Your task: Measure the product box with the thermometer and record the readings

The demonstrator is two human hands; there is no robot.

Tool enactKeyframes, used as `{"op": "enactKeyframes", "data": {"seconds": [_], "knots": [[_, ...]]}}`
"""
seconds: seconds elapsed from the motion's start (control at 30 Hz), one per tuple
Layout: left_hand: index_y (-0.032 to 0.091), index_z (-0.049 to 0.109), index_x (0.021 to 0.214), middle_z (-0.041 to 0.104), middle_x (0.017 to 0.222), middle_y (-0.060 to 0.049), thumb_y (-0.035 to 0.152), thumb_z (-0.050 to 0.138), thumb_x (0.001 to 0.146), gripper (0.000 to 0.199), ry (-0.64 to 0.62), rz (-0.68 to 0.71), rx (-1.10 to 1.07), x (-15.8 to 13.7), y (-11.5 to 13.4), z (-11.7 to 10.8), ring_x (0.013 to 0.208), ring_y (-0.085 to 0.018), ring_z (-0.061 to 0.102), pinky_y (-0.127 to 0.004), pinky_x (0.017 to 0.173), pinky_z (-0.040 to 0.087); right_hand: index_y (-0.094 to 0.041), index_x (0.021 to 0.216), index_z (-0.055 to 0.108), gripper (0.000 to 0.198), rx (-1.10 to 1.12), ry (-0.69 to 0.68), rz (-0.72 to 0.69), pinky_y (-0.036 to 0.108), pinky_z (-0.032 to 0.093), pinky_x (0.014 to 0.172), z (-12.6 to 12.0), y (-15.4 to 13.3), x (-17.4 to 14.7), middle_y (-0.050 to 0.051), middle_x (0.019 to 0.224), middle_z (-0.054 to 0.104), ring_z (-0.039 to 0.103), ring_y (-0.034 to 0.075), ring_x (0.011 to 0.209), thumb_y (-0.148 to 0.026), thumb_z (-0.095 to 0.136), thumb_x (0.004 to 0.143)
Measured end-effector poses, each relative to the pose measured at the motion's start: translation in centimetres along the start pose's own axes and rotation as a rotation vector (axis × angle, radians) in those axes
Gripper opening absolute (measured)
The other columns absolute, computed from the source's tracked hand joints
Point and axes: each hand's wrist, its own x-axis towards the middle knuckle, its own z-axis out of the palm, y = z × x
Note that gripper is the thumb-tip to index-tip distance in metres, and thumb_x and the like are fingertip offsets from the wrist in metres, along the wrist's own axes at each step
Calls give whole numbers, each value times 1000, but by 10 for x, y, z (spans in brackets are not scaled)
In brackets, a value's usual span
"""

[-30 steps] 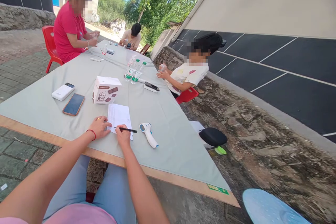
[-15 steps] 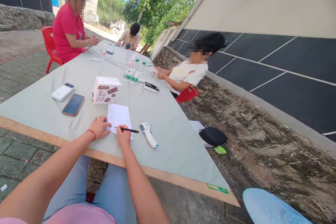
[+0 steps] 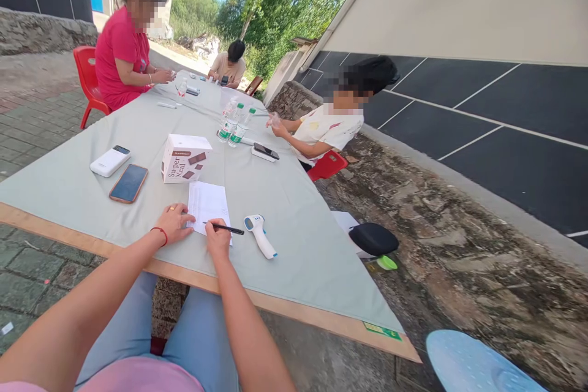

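A black pen (image 3: 229,229) is gripped in my right hand (image 3: 217,240), its tip close to a sheet of paper (image 3: 209,199) with faint lines of writing. Flat on the table, my left hand (image 3: 175,223) has its fingers spread, and the fingertips touch the paper's left edge. Right of the pen lies a white infrared thermometer (image 3: 261,236). A white and brown carton (image 3: 185,159) stands just beyond the paper. Left of it rest a phone (image 3: 129,183) in an orange-brown case and a white power bank (image 3: 110,160).
Several water bottles (image 3: 237,125) stand mid-table on the grey-green cloth (image 3: 294,269), near another phone (image 3: 266,152). One person (image 3: 123,49) sits at the left, another (image 3: 328,119) at the right, a third (image 3: 228,65) at the far end. A black case (image 3: 373,239) lies beyond the right edge.
My right hand and the pen have shifted very slightly right. My left hand stays put. The people at left and right have moved their hands a little.
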Motion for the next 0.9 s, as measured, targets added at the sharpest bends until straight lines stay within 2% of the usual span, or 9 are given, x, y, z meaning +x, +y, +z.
{"op": "enactKeyframes", "data": {"seconds": [0.1, 0.23, 0.37, 0.47, 0.53, 0.63, 0.73, 0.83, 0.9], "knots": [[29, 70, 107, 53, 117, -7, 35, 64, 82, 26, -8, -10, -10, 0, 0, -1, 112, -26, 49, -44, 102, 36, -20, 78, 57, 22, 3, 62, -35, 29, 46, 66, -3, 3, -1, 2, 70, 61, 54, 17, 65, -39, 48, 77], [28, 71, 106, 52, 116, -8, 34, 64, 82, 25, 0, -10, -20, -1, 0, -2, 111, -27, 50, -45, 102, 36, -18, 102, 61, 32, -124, 135, -168, 31, 47, 80, -13, 14, 7, 8, 99, 66, 60, 20, 89, -38, 40, 87], [28, 71, 106, 53, 115, -9, 31, 63, 82, 25, 18, -8, -34, -2, -2, -3, 111, -27, 50, -46, 102, 36, -16, 117, 60, 38, -439, -28, -313, 34, 44, 87, -28, 24, 27, 11, 105, 66, 58, 23, 99, -21, 34, 89], [27, 71, 106, 53, 115, -9, 30, 63, 82, 25, 28, -8, -29, -2, -5, -5, 111, -27, 51, -47, 102, 37, -20, 127, 57, 45, -690, -145, -357, 35, 40, 90, -36, 27, 39, 11, 114, 65, 56, 24, 104, -11, 36, 88], [27, 70, 106, 53, 115, -8, 30, 62, 82, 25, 38, -1, -27, -2, -7, -5, 110, -27, 51, -47, 102, 37, -23, 129, 57, 48, -780, -202, -374, 35, 39, 92, -37, 29, 44, 11, 121, 64, 54, 24, 109, -8, 37, 88], [27, 70, 104, 54, 113, -8, 29, 63, 81, 24, 59, 4, -39, -2, -9, -2, 108, -27, 52, -48, 100, 39, -23, 127, 60, 54, -758, -233, -404, 34, 39, 93, -36, 35, 47, 9, 122, 64, 55, 23, 111, -3, 36, 84], [24, 69, 105, 56, 111, -9, 28, 64, 79, 26, 104, 15, -89, -1, -9, 2, 106, -28, 53, -48, 97, 42, -19, 123, 64, 55, -620, -172, -407, 35, 44, 93, -35, 48, 47, 10, 117, 67, 57, 22, 106, -3, 33, 80], [21, 64, 113, 56, 113, -11, 27, 63, 78, 35, 218, 12, -148, -3, -12, 0, 106, -27, 54, -46, 94, 45, -17, 117, 66, 48, -483, -81, -366, 39, 47, 91, -35, 61, 48, 11, 107, 69, 59, 23, 101, -13, 32, 84], [20, 58, 121, 54, 118, -12, 28, 62, 79, 43, 319, -38, -134, -7, -20, -11, 109, -28, 53, -45, 95, 44, -18, 111, 68, 42, -400, -22, -332, 40, 49, 88, -36, 68, 50, 10, 101, 70, 61, 23, 97, -22, 34, 85]]}}
